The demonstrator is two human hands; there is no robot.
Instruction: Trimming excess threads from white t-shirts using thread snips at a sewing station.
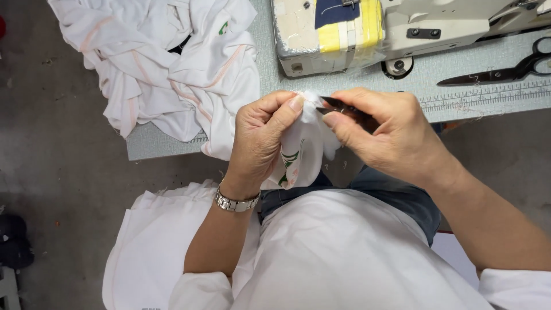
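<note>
White fabric piece (302, 150) pinched at its top edge by left hand (261, 140), hanging over the lap just before the table (488, 92). Right hand (390, 135) closed around small dark snips (338, 107), blades touching the cloth. Heap of white garments (172, 63) left, black scissors (505, 70) right.

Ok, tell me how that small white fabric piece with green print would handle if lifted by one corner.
The small white fabric piece with green print probably flops: it already droops below the left hand. Likely very light, since fingertips alone pinch it. It seems to crease easily, bunching beside the right hand holding small dark snips.
</note>
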